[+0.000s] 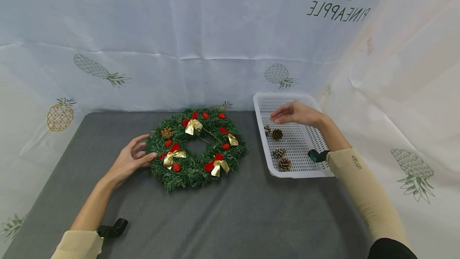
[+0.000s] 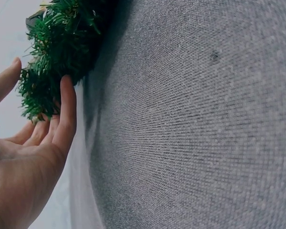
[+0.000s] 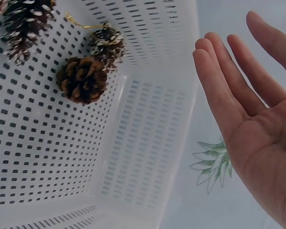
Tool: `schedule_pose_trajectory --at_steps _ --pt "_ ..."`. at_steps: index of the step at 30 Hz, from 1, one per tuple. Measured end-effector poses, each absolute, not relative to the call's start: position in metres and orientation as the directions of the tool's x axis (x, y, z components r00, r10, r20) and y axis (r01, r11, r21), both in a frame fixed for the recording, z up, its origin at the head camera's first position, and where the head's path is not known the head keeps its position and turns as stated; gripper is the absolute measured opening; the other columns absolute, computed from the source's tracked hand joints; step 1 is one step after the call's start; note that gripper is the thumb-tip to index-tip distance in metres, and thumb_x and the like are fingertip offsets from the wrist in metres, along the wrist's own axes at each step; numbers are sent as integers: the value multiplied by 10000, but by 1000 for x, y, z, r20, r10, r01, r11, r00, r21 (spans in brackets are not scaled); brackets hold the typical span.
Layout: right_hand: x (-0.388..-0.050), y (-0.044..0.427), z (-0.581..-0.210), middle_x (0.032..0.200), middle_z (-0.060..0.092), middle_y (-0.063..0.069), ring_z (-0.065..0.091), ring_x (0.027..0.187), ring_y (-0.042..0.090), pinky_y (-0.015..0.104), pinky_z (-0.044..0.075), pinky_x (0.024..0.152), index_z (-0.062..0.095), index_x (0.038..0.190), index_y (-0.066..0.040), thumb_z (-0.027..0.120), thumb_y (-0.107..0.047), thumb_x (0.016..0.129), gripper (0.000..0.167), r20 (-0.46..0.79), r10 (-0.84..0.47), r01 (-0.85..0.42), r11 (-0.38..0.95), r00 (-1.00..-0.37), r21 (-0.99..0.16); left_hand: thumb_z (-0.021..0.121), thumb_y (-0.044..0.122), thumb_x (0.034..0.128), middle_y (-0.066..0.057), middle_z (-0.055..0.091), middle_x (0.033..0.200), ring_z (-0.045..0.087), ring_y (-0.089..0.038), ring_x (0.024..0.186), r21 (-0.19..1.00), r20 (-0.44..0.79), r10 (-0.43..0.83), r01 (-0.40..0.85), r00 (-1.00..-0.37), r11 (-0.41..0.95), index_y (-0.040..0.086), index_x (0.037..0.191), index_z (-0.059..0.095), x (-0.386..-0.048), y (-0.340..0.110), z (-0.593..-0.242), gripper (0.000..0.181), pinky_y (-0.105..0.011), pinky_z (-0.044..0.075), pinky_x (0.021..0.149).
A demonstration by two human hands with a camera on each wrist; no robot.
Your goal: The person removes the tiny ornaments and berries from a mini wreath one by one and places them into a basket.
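A green wreath (image 1: 195, 179) with red and gold bows, red berries and one pinecone (image 1: 167, 132) lies on the grey table. My left hand (image 1: 131, 157) rests on its left edge; in the left wrist view the fingers of the hand (image 2: 38, 148) touch the wreath's green needles (image 2: 52, 62), thumb apart. Over the white basket (image 1: 302, 174) hovers my right hand (image 1: 296, 114), empty. Several pinecones (image 1: 284, 164) lie along the basket's left side. The right wrist view shows that hand (image 3: 262, 105) with fingers extended, beside the basket wall, and a brown pinecone (image 3: 82, 80) inside.
The grey tablecloth (image 1: 230, 219) spreads in front of the wreath and basket. A white curtain (image 1: 215, 19) with pineapple prints hangs behind the table and at its right side.
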State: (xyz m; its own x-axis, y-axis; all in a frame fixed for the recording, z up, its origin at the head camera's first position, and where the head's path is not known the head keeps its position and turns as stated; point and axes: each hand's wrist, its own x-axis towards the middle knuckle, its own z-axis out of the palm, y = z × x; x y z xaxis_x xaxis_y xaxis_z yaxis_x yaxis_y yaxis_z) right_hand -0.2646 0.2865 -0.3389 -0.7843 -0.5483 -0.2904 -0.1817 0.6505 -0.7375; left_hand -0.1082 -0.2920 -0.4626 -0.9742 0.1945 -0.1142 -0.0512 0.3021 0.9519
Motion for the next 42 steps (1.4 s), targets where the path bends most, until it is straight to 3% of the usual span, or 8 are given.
schedule_pose_trajectory --at_steps 6,8,12,15,19,23,36,42 --pt "-266 277 -332 1427 731 151 707 1337 297 487 566 1162 701 1415 -40 754 -260 1052 429 -281 -542 -179 647 -792 -741 686 196 1091 -388 120 1763 253 -683 1556 952 -113 193 -50 -975 302 81 1750 122 -108 -292 -462 875 -228 659 857" --pt "-267 273 -330 1419 734 157 713 1327 302 466 578 1150 701 1410 -31 752 -247 1053 421 -265 -553 -199 639 -790 -743 688 194 1090 -386 124 1763 261 -678 1554 953 -112 192 -50 -975 300 85 1750 122 -108 -292 -462 876 -231 660 857" --pt "-271 262 -325 1398 744 157 751 1247 198 288 608 1061 692 1415 -19 759 -215 1046 423 -241 -562 -207 617 -791 -760 688 193 1091 -384 131 1763 270 -674 1553 953 -108 190 -47 -976 300 94 1751 129 -108 -292 -463 870 -237 662 854" --pt "-274 253 -320 1418 718 214 761 1211 155 250 614 1038 674 1426 0 746 -153 1048 414 -233 -568 -189 586 -790 -788 686 193 1092 -388 135 1760 271 -680 1551 951 -104 189 -42 -977 305 95 1750 138 -108 -292 -464 863 -238 663 848" --pt "-275 239 -314 1453 676 273 756 1245 217 292 619 1062 671 1425 -2 735 -111 1048 398 -225 -585 -192 565 -779 -803 689 196 1090 -394 138 1757 273 -687 1548 949 -103 184 -41 -977 313 88 1748 140 -108 -292 -465 864 -240 663 842" --pt "-277 225 -309 1447 696 229 736 1288 270 339 616 1085 656 1445 -5 732 -125 1053 417 -214 -604 -224 565 -767 -794 695 201 1087 -392 135 1758 274 -685 1548 947 -106 178 -45 -978 317 84 1748 137 -108 -291 -465 873 -239 663 840" --pt "-284 181 -297 1447 714 172 713 1320 289 462 572 1158 675 1442 -50 737 -175 1056 410 -173 -640 -280 542 -749 -793 703 191 1082 -381 133 1765 249 -691 1554 947 -114 173 -54 -978 318 93 1752 132 -109 -289 -463 886 -223 659 843" --pt "-289 158 -296 1425 733 122 714 1311 246 429 570 1159 699 1418 -99 775 -239 1036 413 -167 -660 -302 535 -732 -789 703 182 1081 -390 133 1760 247 -703 1545 945 -115 176 -53 -978 321 97 1754 126 -108 -289 -462 891 -222 659 849"
